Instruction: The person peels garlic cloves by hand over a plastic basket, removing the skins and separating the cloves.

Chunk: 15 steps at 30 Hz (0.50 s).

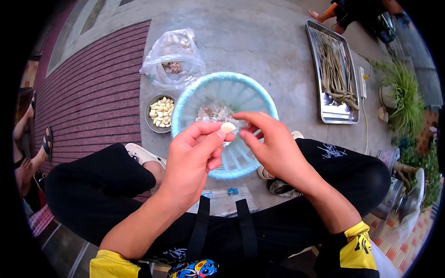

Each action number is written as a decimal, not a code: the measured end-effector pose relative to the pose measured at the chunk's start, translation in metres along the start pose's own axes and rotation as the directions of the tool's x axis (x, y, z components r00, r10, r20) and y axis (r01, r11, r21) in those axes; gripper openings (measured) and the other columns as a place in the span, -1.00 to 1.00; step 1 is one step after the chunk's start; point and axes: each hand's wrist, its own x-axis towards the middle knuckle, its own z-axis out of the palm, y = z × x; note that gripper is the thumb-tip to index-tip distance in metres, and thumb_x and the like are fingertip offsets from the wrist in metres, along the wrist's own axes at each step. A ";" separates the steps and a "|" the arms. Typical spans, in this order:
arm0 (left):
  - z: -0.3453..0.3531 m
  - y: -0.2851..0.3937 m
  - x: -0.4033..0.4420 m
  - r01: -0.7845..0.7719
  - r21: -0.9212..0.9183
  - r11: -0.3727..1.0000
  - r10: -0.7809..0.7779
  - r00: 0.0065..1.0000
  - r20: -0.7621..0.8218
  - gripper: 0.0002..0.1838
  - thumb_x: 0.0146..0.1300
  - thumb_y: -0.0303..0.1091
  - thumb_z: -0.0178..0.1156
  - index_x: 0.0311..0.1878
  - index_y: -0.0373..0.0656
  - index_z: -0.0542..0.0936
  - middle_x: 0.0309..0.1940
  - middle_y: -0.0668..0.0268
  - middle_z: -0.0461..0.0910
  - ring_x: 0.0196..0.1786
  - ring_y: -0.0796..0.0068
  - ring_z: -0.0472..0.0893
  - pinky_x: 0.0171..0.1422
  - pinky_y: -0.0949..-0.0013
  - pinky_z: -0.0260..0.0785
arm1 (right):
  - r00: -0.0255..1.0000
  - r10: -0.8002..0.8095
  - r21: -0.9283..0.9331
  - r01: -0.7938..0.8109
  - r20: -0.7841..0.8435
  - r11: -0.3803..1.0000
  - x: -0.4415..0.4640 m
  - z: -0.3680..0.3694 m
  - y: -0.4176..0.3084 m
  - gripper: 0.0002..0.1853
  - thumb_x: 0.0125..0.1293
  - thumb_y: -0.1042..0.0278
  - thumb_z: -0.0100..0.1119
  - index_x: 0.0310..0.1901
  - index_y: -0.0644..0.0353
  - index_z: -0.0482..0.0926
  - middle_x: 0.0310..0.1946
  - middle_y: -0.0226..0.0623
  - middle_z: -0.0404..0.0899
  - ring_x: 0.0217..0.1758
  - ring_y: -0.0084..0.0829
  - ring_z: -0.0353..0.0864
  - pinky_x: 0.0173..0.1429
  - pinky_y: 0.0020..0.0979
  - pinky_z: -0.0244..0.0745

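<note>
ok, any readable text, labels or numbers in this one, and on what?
None legible.
White scrawl on trousers: stylised, unreadable.
Black mark on right sleeve: unreadable.
Blue marks on flat wrapper: too small, blurred.

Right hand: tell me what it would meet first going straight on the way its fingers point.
Most likely the clove in the left hand. The right hand points towards it from close by; whether they already touch is unclear.
</note>
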 end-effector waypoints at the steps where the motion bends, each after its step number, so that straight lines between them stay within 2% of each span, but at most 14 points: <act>1: 0.000 0.000 0.000 -0.015 0.044 0.999 0.015 1.000 -0.009 -0.86 0.37 -0.46 0.11 -0.06 -0.25 0.51 -0.21 0.27 0.58 -0.42 0.75 0.33 -0.41 0.63 0.18 | 0.995 -0.075 -0.034 0.073 -0.059 0.997 0.001 -0.001 -0.005 -0.71 0.45 0.23 0.02 -0.28 0.31 0.55 -0.56 -0.16 0.53 -0.48 -0.25 0.50 -0.30 -0.31 0.41; 2: 0.000 0.000 0.000 -0.011 0.046 0.999 0.011 1.000 -0.006 -0.86 0.37 -0.46 0.11 -0.06 -0.25 0.51 -0.21 0.27 0.58 -0.42 0.75 0.33 -0.41 0.63 0.18 | 0.991 0.114 -0.033 -0.111 0.071 0.993 0.004 -0.013 -0.017 -0.72 0.45 0.25 0.02 -0.28 0.32 0.55 -0.55 -0.12 0.54 -0.47 -0.21 0.53 -0.30 -0.29 0.43; 3: 0.000 -0.001 0.000 -0.019 0.071 0.997 0.020 1.000 -0.022 -0.84 0.37 -0.45 0.14 -0.06 -0.31 0.52 -0.23 0.24 0.61 -0.45 0.75 0.33 -0.42 0.62 0.18 | 0.935 0.294 -0.055 -0.289 0.198 0.956 0.005 -0.019 -0.026 -0.72 0.45 0.26 0.02 -0.28 0.33 0.55 -0.53 -0.09 0.56 -0.46 -0.17 0.55 -0.29 -0.28 0.44; 4: 0.001 -0.001 0.000 -0.028 0.095 0.995 0.031 0.999 -0.038 -0.81 0.36 -0.45 0.16 -0.05 -0.36 0.54 -0.25 0.21 0.63 -0.47 0.74 0.34 -0.44 0.60 0.19 | 0.935 0.294 -0.054 -0.289 0.196 0.956 0.004 -0.017 -0.024 -0.72 0.45 0.26 0.02 -0.28 0.33 0.55 -0.53 -0.09 0.56 -0.46 -0.17 0.55 -0.29 -0.28 0.44; 6: 0.002 -0.006 -0.002 -0.006 0.065 0.998 0.007 1.000 -0.019 -0.82 0.36 -0.46 0.16 -0.07 -0.36 0.54 -0.26 0.20 0.63 -0.48 0.74 0.34 -0.44 0.61 0.19 | 0.987 0.010 0.133 -0.031 0.160 0.991 -0.001 -0.006 -0.017 -0.69 0.47 0.25 0.00 -0.31 0.35 0.54 -0.54 -0.08 0.56 -0.48 -0.17 0.55 -0.34 -0.25 0.41; 10: 0.003 -0.013 -0.001 0.036 0.038 0.999 -0.037 0.999 0.024 -0.85 0.35 -0.48 0.17 -0.11 -0.37 0.55 -0.29 0.20 0.63 -0.51 0.74 0.33 -0.46 0.60 0.17 | 0.997 0.058 0.109 -0.064 0.060 0.992 -0.009 0.006 -0.015 -0.65 0.49 0.23 -0.03 -0.35 0.34 0.54 -0.54 -0.07 0.57 -0.54 -0.20 0.50 -0.39 -0.27 0.38; 12: 0.003 -0.013 -0.001 0.016 0.047 0.999 -0.017 1.000 0.023 -0.86 0.34 -0.49 0.17 -0.12 -0.37 0.55 -0.29 0.20 0.63 -0.51 0.73 0.33 -0.46 0.60 0.16 | 0.971 0.222 0.185 -0.236 0.094 0.954 -0.009 0.008 -0.014 -0.62 0.51 0.21 -0.06 -0.37 0.34 0.52 -0.58 -0.11 0.51 -0.58 -0.33 0.46 -0.42 -0.28 0.35; 13: 0.003 -0.012 0.000 0.000 0.057 0.998 -0.001 1.000 0.017 -0.87 0.34 -0.49 0.17 -0.13 -0.37 0.55 -0.30 0.19 0.63 -0.52 0.73 0.33 -0.47 0.59 0.16 | 0.973 0.214 0.180 -0.226 0.088 0.957 -0.009 0.009 -0.010 -0.62 0.51 0.21 -0.06 -0.37 0.34 0.52 -0.58 -0.11 0.51 -0.58 -0.33 0.46 -0.42 -0.28 0.35; 15: 0.003 -0.015 -0.001 -0.019 0.042 0.999 0.019 1.000 0.017 -0.87 0.33 -0.50 0.18 -0.14 -0.37 0.55 -0.30 0.19 0.63 -0.52 0.73 0.33 -0.47 0.59 0.15 | 0.969 0.222 0.290 -0.244 0.107 0.926 -0.010 0.014 0.000 -0.56 0.54 0.14 -0.12 -0.43 0.30 0.49 -0.64 -0.30 0.40 -0.62 -0.53 0.35 -0.50 -0.36 0.26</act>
